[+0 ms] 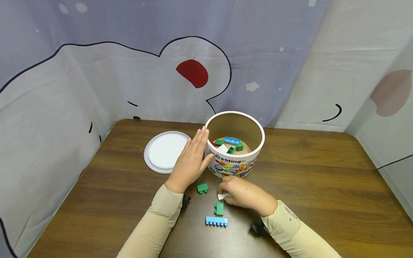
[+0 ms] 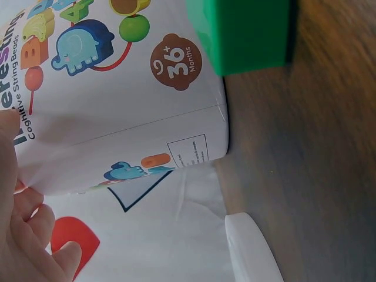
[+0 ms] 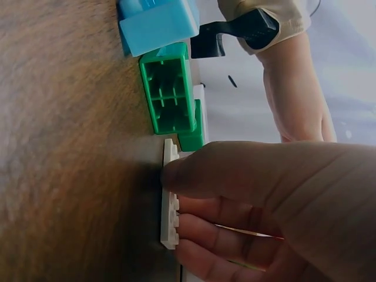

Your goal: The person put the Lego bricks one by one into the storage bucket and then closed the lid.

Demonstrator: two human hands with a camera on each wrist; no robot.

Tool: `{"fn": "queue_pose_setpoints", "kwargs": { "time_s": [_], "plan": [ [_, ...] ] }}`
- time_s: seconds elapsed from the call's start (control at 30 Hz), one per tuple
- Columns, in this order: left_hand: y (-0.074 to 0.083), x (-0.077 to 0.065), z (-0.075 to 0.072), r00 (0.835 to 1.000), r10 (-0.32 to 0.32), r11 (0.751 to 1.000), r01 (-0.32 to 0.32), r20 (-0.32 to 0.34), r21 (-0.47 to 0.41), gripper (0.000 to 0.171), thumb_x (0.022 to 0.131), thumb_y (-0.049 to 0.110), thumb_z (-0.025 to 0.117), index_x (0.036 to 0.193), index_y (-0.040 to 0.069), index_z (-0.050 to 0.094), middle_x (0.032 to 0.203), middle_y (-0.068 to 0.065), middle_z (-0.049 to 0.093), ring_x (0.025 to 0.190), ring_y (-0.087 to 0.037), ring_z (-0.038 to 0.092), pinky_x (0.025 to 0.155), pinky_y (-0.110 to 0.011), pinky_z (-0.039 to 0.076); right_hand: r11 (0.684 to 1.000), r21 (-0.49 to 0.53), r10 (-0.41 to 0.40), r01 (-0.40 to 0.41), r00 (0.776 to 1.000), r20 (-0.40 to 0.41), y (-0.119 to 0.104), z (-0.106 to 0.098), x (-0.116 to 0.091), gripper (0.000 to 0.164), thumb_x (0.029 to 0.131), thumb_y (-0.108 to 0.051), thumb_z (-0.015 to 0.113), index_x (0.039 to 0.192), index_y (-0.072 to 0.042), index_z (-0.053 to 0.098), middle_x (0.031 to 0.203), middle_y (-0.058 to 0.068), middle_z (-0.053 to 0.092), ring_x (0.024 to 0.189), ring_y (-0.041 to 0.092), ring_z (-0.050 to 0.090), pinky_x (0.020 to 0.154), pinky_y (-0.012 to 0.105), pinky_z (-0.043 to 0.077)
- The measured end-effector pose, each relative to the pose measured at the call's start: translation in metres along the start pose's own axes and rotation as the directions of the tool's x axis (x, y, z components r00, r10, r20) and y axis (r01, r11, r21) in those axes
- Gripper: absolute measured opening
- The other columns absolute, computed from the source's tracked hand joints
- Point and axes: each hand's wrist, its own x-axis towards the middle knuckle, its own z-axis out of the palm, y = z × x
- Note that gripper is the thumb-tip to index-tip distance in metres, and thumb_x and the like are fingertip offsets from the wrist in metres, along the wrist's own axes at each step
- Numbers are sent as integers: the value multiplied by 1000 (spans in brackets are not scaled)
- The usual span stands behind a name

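well, right hand (image 1: 243, 192) pinches brick (image 3: 168, 205) (white)

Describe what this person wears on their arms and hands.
The left hand and right hand are ungloved. Pale beige sleeves reach both wrists; the right one has dark lettering near its cuff. A black device sits at each wrist.

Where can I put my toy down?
The table is bare right of the bucket and left of the lid. Near the right hand it's crowded: two green bricks, a blue brick and the white piece it pinches.
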Motion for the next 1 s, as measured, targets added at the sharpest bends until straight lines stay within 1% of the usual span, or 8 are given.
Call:
{"fn": "queue_pose_setpoints", "kwargs": {
  "time_s": [0.13, 0.23, 0.3, 0.4, 0.53, 0.67, 0.8, 1.0],
  "plan": [
    [0, 0, 0, 1000, 2, 1000, -2, 1, 2, 77, 105, 32, 58, 164, 9, 14, 170, -7, 13, 155, -20, 13, 123, -51, 19, 1000, 0, 14, -14, 1000, -1, -1, -1, 0, 13, 78, 0, 80, 85, -6, 71, 82, 0, 62, 76, 11, 59, 71, 23, 52],
    [1, 0, 0, 1000, 6, 1000, -6, -5, 3, 77, 104, 31, 58, 164, 9, 14, 170, -7, 14, 155, -21, 14, 122, -52, 20, 1000, 8, 8, -7, 1000, -26, -3, -5, -1, 13, 78, 0, 80, 85, -6, 71, 83, 0, 62, 78, 12, 60, 72, 23, 52],
    [1, 0, -1, 1000, 8, 1000, -8, -9, 2, 77, 104, 31, 59, 164, 9, 14, 170, -7, 14, 155, -21, 15, 122, -52, 21, 1000, 29, 9, -7, 999, -49, -5, -9, -1, 13, 78, 1, 79, 86, -6, 71, 85, 1, 63, 80, 12, 61, 73, 24, 53],
    [1, 0, -1, 1000, 7, 1000, -7, -12, 2, 77, 104, 31, 59, 164, 9, 14, 170, -7, 14, 155, -22, 15, 122, -52, 21, 996, 88, 23, -16, 997, -80, -8, -15, -2, 13, 80, 1, 77, 89, -7, 72, 88, 0, 63, 82, 11, 60, 76, 25, 53],
    [0, 0, 0, 1000, 2, 1000, -2, -6, 1, 77, 105, 32, 58, 164, 9, 14, 170, -7, 13, 155, -21, 14, 122, -51, 20, 988, 157, 37, -18, 993, -116, -10, -23, -3, 12, 83, -1, 76, 92, -7, 72, 90, -2, 64, 80, 10, 58, 75, 24, 52],
    [0, 0, 0, 1000, 6, 1000, -6, -10, 1, 77, 104, 31, 59, 163, 8, 15, 170, -8, 15, 155, -22, 16, 121, -53, 22, 987, 160, 17, 10, 986, -165, -13, -32, -4, 14, 83, -1, 77, 94, -8, 73, 92, -2, 65, 81, 10, 59, 76, 24, 52],
    [0, 0, 1, 1000, 3, 1000, -3, -9, 3, 77, 104, 31, 59, 163, 8, 15, 169, -8, 15, 155, -23, 16, 121, -53, 22, 989, 140, -12, 46, 972, -235, -15, -40, -5, 17, 81, 0, 77, 94, -9, 73, 93, -3, 66, 84, 10, 60, 77, 25, 53],
    [0, 0, 2, 1000, 9, 1000, -9, -17, 11, 78, 104, 30, 60, 163, 8, 16, 169, -9, 16, 155, -23, 18, 121, -54, 22, 985, 128, -63, 115, 932, -358, -15, -55, -6, 20, 78, 3, 79, 94, -8, 73, 91, -3, 67, 83, 9, 62, 75, 25, 55]
  ]
}}
